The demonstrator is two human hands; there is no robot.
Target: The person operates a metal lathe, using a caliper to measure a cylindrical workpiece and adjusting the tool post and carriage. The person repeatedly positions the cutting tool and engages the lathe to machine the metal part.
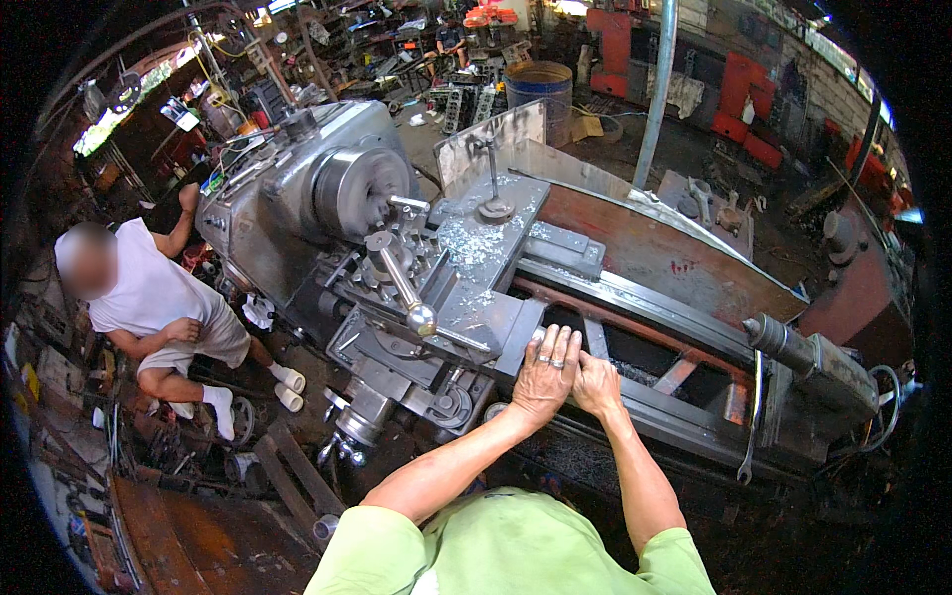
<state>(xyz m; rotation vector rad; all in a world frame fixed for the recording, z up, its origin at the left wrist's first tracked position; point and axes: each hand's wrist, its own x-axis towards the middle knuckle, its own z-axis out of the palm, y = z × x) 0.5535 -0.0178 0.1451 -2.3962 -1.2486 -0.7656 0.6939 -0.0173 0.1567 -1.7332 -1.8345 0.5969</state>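
My left hand [543, 381] lies flat on the front rail of a metal lathe bed [650, 397], fingers stretched out and a ring on one of them. Right beside it, touching it, my right hand [597, 387] is closed with curled fingers; whatever is inside it, if anything, is hidden. To the left of both hands sits the lathe carriage [496, 322], strewn with bright metal chips [471, 238]. On its tool post is a lever with a ball end [421, 319]. The lathe chuck [362, 188] looks blurred, as if turning.
A person in a white shirt [164, 273] sits at the left by the headstock [268, 188]. A tailstock [813, 362] stands on the bed's right end, with a wrench [754, 416] hanging nearby. Behind are a metal pole [659, 94] and a rusty drum [538, 87].
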